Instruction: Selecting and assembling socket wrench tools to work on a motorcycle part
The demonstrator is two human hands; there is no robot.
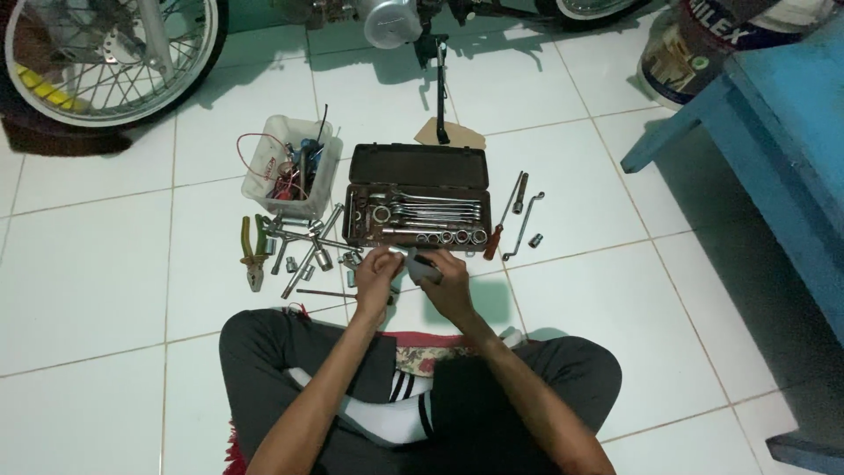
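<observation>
We see left hand (376, 274) and right hand (444, 280) close together, both clamped on small grey part (411, 264) just before open toolbox (418, 198); wrenches mostly in box, loose sockets (303, 251) on floor tiles (105, 264); work appears mid-way

Labelled round paint bucket (681, 48), brown and white, top right.
</observation>
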